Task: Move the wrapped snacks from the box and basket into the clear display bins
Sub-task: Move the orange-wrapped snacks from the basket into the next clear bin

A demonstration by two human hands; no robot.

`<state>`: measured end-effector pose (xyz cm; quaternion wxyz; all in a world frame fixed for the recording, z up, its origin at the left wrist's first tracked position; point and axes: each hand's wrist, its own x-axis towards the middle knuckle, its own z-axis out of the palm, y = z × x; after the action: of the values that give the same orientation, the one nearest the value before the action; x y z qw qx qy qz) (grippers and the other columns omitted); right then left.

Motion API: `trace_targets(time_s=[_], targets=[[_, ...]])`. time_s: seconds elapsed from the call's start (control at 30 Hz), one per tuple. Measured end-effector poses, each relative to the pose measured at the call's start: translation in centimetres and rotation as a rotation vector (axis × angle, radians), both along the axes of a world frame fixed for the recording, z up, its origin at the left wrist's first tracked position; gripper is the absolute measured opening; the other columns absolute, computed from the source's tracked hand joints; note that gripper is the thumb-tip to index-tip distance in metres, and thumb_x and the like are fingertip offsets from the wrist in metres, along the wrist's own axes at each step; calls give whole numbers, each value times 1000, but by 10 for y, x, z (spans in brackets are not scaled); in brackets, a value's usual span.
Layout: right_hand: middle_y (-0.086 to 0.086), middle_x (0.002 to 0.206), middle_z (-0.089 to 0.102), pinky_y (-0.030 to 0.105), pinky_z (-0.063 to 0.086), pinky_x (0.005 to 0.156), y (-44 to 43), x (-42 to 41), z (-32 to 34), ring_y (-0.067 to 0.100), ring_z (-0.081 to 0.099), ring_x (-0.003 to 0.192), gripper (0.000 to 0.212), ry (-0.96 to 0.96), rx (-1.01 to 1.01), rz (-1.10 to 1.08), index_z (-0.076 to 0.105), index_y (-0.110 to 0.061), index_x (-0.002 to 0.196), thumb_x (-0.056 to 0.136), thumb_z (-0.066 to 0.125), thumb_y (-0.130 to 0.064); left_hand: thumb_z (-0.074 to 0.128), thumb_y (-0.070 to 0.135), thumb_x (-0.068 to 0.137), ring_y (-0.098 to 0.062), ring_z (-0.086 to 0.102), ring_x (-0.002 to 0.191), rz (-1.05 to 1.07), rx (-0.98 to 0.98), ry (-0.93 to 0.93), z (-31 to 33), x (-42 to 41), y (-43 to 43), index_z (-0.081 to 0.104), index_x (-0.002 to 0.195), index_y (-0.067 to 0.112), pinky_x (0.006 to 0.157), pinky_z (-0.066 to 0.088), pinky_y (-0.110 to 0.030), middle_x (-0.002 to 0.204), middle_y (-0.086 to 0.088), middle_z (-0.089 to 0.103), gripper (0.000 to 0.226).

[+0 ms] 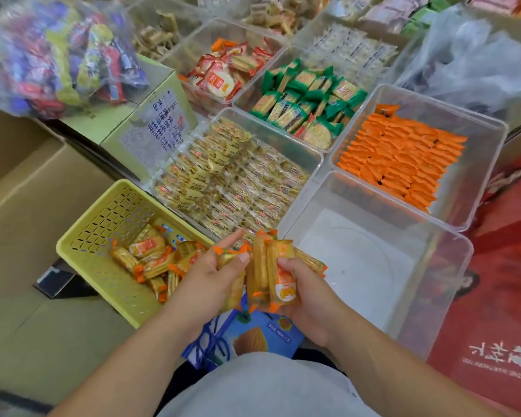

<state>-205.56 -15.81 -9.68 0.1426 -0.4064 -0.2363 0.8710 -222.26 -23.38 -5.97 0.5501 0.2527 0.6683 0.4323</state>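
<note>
My left hand [212,276] curls round wrapped snacks [263,266], index finger straight; my right hand [309,297] clamps same bundle, above gap between yellow basket [82,236] and nearest clear bin [370,266].

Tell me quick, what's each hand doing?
Left hand: holds orange-ended yellow wrapped snacks.
Right hand: holds a bundle of the same snacks.

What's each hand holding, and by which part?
Both grip one bundle of orange-ended snack packs: left hand round its left side, right hand round the lower right.

Yellow perforated basket [103,236] holds orange-and-gold wrapped snacks [151,257].
</note>
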Motion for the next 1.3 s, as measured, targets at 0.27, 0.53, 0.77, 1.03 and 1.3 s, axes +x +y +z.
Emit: trace_targets(time_s=[0.27,0.53,0.77,1.03,1.3], targets=[[23,109,70,47,59,85,35,21,-25,36,70,98,52,-125,-24,-226,65,-7,121,77,69,-34,60,35,103,-19,77,86,59,-65,72,-22,-1,37,64,120,33,80,60,-44,100,4,79,18],[-1,106,66,36,58,68,103,41,-82,20,69,90,51,-857,437,-312,49,-34,104,63,77,-46,61,34,102,-14,73,70,-2,-98,35,-45,6,77,60,109,33,59,57,-34,85,0,78,8],[1,132,54,45,42,85,118,29,-123,33,49,117,79,-1323,974,431,39,-35,139,72,77,-51,62,33,102,-12,72,68,-51,-146,13,-57,5,81,64,107,29,52,54,-26,80,4,76,7],[2,148,47,52,38,101,116,31,-123,34,40,132,79,-1244,1040,734,41,-33,149,84,53,-76,62,34,101,-13,71,68,-88,-178,10,-54,3,82,64,111,27,51,55,-25,82,3,77,12],[12,132,56,40,43,99,105,33,-114,36,49,123,40,-1124,936,487,57,-14,135,95,52,-16,59,27,71,-16,72,70,-117,-199,48,-48,3,84,57,104,25,57,57,-32,90,-4,77,34]])
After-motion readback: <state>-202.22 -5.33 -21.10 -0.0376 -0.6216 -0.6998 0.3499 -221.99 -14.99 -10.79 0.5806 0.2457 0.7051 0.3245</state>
